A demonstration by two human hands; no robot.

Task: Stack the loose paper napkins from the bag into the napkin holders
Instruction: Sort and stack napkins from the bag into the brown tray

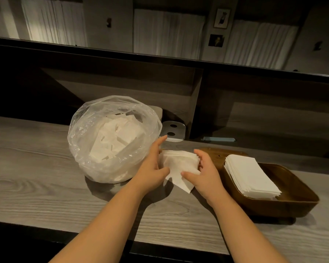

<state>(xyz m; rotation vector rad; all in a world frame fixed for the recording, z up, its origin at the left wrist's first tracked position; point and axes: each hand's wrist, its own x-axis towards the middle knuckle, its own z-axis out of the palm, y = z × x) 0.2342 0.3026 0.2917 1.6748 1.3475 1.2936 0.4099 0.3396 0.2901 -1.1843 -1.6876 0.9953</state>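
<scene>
My left hand (152,164) and right hand (203,171) both clasp a napkin bunch (178,166) from its sides, squaring edges on the tabletop (45,177), between the open bag (112,139) on the left and the half-filled holder (285,190) on the right.

Clear plastic bag (95,141), mouth open upward, sits on the grey wood-grain worktop (36,168), holding a jumble of loose white napkins (116,137). Just right of the bag, a small uneven bundle of napkins (178,166) is held off the worktop, edges fanned and one corner drooping. Further right, a dark wooden napkin holder (292,190) carries a neat, squared white stack (252,175).
</scene>
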